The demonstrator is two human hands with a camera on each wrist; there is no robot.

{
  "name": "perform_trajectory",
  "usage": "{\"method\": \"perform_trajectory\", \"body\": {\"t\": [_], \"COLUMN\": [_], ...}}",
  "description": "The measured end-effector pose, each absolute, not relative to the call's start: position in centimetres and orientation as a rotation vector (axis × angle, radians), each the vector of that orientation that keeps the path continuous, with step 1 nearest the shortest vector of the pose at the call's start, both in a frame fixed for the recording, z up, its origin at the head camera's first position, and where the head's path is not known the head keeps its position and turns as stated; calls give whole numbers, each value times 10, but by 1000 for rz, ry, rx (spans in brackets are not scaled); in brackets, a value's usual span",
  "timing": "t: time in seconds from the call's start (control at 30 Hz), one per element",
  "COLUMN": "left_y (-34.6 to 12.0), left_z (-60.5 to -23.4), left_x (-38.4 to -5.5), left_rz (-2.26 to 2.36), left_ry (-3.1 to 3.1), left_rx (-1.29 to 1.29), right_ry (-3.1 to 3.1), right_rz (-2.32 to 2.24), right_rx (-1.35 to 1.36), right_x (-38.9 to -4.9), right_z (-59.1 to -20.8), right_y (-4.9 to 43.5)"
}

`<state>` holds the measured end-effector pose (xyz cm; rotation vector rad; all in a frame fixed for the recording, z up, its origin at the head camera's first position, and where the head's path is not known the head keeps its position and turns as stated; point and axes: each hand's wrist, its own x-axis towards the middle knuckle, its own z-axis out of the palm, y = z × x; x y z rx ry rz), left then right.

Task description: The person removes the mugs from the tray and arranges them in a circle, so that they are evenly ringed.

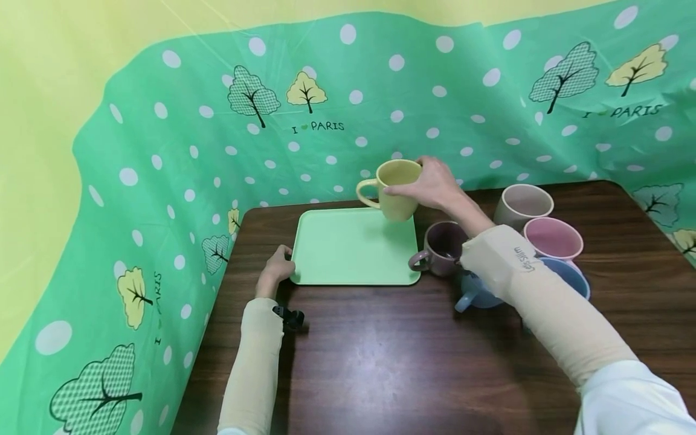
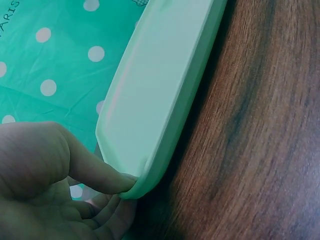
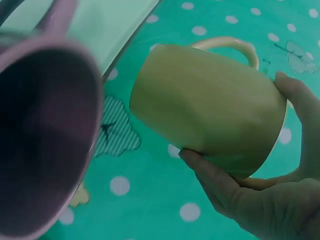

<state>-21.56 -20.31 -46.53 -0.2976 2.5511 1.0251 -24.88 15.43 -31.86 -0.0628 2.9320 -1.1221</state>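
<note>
A yellow mug (image 1: 399, 192) is in my right hand (image 1: 435, 184), which grips it near the rim, thumb on one side and fingers on the other. Its handle points left in the head view, and the mug overlaps the back right corner of a light green tray (image 1: 348, 248). In the right wrist view the yellow mug (image 3: 205, 105) shows its whole side wall. My left hand (image 1: 278, 266) holds the tray's left edge. Seen from the left wrist, the thumb of that hand (image 2: 75, 175) lies on the tray's rim with fingers beneath it.
Right of the tray stands a dark purple mug (image 1: 443, 244), its handle at the tray's edge. Beyond it are a grey-white mug (image 1: 523, 205), a pink mug (image 1: 553, 238) and blue mugs, partly hidden by my right forearm. A polka-dot cloth (image 1: 326, 145) hangs behind the wooden table (image 1: 370, 362).
</note>
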Motion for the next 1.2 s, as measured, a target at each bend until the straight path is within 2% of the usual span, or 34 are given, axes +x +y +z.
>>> {"method": "perform_trajectory", "body": {"t": [0.73, 1.2], "left_y": [-204, -203], "left_z": [-464, -462], "left_x": [-213, -214], "left_rz": [1023, 1026], "left_ry": [2553, 2546], "left_rx": [-288, -285], "right_ry": [2889, 2916], "right_rz": [-951, -651], "right_rx": [168, 115], "right_x": [-246, -254], "right_z": [-340, -355], "right_y": [226, 247]}}
